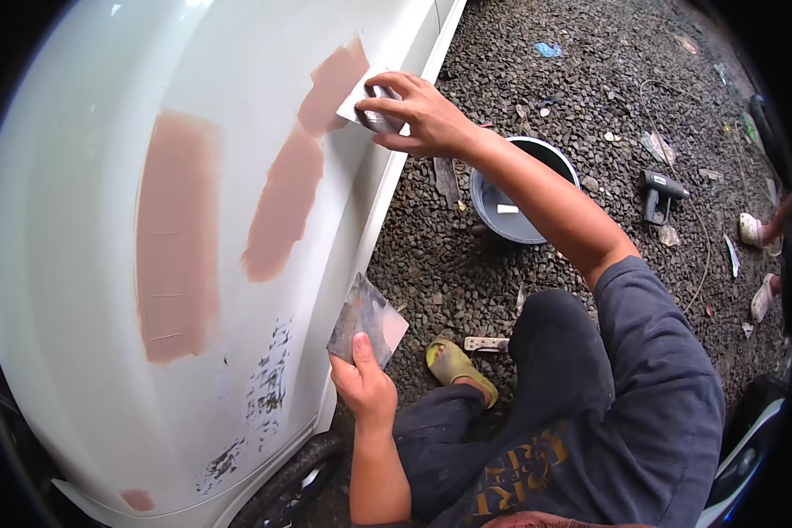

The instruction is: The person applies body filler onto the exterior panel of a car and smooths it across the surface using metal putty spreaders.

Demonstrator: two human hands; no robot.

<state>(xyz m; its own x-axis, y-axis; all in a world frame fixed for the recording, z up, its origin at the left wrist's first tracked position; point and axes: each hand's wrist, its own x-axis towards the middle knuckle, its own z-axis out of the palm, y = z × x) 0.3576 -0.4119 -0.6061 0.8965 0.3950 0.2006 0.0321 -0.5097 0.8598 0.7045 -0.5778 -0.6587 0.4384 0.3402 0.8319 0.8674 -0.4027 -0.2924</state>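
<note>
My right hand point(418, 114) is closed around a putty spreader point(354, 104), a pale flat blade with a shiny grey part under my fingers. It rests at the edge of a pinkish-brown putty patch point(336, 84) on the white car panel point(88, 220). Lower down, my left hand point(365, 387) grips a smeared grey mixing board point(361, 321), thumb on top; pink putty point(385, 334) covers its right corner. A second long putty patch point(283, 207) and a wide rectangular one point(180, 238) lie further left on the panel.
A grey bucket point(477, 198) with a white piece inside stands on gravel point(466, 264) under my right arm. Further right lies a heat gun point(660, 195) with its cord. My slippered foot point(453, 365) is beside a flat strip point(486, 344). Another person's feet point(761, 295) show at the right edge.
</note>
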